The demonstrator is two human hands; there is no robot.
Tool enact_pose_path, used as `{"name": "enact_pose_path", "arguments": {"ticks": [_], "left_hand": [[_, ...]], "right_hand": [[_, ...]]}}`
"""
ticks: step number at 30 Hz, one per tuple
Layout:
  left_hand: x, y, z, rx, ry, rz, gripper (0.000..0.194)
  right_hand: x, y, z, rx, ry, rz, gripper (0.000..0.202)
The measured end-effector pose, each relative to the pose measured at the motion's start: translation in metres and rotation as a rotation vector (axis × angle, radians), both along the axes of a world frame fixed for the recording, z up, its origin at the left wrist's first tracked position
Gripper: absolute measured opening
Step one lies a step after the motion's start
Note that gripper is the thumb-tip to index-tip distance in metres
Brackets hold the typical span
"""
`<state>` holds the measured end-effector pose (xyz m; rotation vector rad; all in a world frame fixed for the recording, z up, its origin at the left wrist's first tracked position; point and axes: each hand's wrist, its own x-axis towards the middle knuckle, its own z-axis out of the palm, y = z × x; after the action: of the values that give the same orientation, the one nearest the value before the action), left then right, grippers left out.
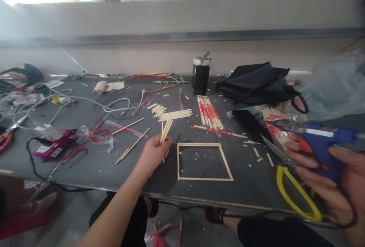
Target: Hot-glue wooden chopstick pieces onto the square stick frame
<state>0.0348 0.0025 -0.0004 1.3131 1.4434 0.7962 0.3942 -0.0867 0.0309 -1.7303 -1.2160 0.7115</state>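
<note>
My left hand [155,152] is closed around a small bundle of wooden chopsticks [167,129], which point up and away from me. To the right of that hand a rectangular frame of chopsticks [199,179] lies flat on the dark table. At the right edge my right hand [319,171], slightly blurred, grips a blue hot glue gun [325,140] with its nozzle pointing left. Scissors with a yellow handle [298,197] are close beneath those fingers; whether they are held too, I cannot tell. Beyond my left hand are short cut sticks [178,115] in a loose pile.
Wrapped chopsticks [210,113], a black phone [248,125], another phone [201,80] propped against a bottle and a black bag [256,81] lie toward the right. On the left are a purple device [55,145], white cables [85,100] and torn wrappers [98,136].
</note>
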Motion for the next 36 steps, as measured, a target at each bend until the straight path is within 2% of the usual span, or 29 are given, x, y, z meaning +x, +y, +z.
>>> {"name": "enact_pose_path", "arguments": {"ticks": [2, 3, 5, 8, 12, 16, 22, 28, 36], "left_hand": [[0.0, 0.0, 0.001, -0.021, -0.041, 0.018, 0.02], [0.0, 0.001, 0.001, -0.029, -0.052, 0.023, 0.02], [-0.001, 0.001, 0.002, -0.037, -0.044, 0.019, 0.021], [-0.003, 0.001, 0.002, -0.053, 0.022, -0.039, 0.022], [-0.006, -0.001, 0.001, -0.13, 0.08, -0.122, 0.027], [-0.005, -0.004, 0.001, -0.189, 0.063, -0.157, 0.028], [-0.003, -0.007, 0.002, -0.208, 0.071, -0.171, 0.029], [-0.001, -0.007, 0.002, -0.212, 0.068, -0.184, 0.031], [-0.001, -0.008, 0.004, -0.175, 0.068, -0.194, 0.031]], "right_hand": [[-0.024, 0.004, 0.004, -0.08, 0.415, -0.023, 0.036], [-0.038, 0.005, 0.005, -0.091, 0.521, -0.019, 0.026], [-0.064, 0.008, 0.006, -0.095, 0.604, 0.119, 0.018], [-0.097, 0.013, 0.003, -0.19, 0.503, 0.354, 0.027], [-0.125, 0.023, -0.001, -0.244, 0.361, 0.482, 0.036], [-0.14, 0.032, -0.007, -0.267, 0.295, 0.496, 0.045], [-0.142, 0.035, -0.018, -0.323, 0.056, 0.49, 0.052], [-0.145, 0.041, -0.012, -0.259, -0.127, 0.483, 0.052], [-0.147, 0.043, -0.012, -0.303, -0.124, 0.482, 0.051]]}}
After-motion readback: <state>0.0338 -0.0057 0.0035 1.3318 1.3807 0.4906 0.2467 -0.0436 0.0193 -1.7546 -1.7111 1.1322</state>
